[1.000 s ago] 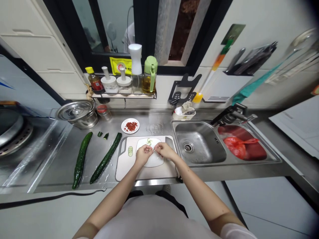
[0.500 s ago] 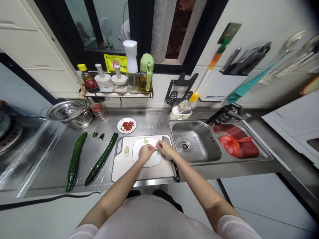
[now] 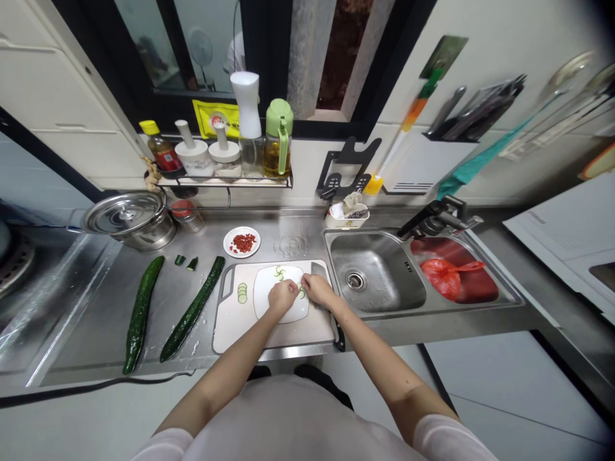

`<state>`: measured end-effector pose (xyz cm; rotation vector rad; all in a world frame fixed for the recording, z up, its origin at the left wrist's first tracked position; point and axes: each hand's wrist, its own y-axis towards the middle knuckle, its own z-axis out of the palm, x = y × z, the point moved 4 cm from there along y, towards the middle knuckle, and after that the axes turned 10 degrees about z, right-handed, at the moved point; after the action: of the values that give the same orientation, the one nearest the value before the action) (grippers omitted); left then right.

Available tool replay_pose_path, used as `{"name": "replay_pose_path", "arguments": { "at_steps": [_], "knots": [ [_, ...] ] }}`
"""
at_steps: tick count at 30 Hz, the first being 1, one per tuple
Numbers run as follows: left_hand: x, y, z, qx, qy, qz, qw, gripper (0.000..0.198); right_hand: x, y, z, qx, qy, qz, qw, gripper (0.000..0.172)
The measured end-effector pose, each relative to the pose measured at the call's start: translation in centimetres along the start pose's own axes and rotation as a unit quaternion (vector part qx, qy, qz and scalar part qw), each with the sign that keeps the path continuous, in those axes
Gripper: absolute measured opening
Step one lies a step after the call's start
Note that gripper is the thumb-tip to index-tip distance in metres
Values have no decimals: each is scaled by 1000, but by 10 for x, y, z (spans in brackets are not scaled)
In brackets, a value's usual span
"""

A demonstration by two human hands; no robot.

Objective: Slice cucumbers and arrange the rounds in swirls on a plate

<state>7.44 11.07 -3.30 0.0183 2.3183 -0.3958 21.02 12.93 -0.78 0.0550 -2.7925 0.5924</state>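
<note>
A white square plate (image 3: 263, 294) lies on the cutting board (image 3: 229, 333). Thin curved cucumber pieces (image 3: 279, 273) form a small pattern near the plate's far edge. My left hand (image 3: 282, 296) is over the plate, its fingers pinched together; what they hold, if anything, is too small to see. At the plate's right side my right hand (image 3: 316, 288) pinches a cucumber slice (image 3: 302, 292) close to the surface. A short row of cucumber slices (image 3: 243, 293) rests on the board's left part. Partly under my right forearm, a knife (image 3: 339, 334) shows its black handle.
Two whole cucumbers (image 3: 144, 314) and cut ends (image 3: 192, 264) lie to the left. Behind the board stands a small plate of red berries (image 3: 243, 242). The sink (image 3: 379, 275) is on the right, a lidded pot (image 3: 139, 221) far left. Bottles line a wall rack (image 3: 221, 182).
The view has shifted slightly. Both hands stay at nearly the same spots over the plate, with the left fingers curled a little more.
</note>
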Motion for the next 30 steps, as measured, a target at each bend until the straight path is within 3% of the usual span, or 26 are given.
{"name": "replay_pose_path", "arguments": {
  "at_steps": [30],
  "knots": [
    [-2, 2, 3, 6, 41, 9, 999, 11, -3, 1, 9, -8, -38, 21, 999, 20]
  ]
}}
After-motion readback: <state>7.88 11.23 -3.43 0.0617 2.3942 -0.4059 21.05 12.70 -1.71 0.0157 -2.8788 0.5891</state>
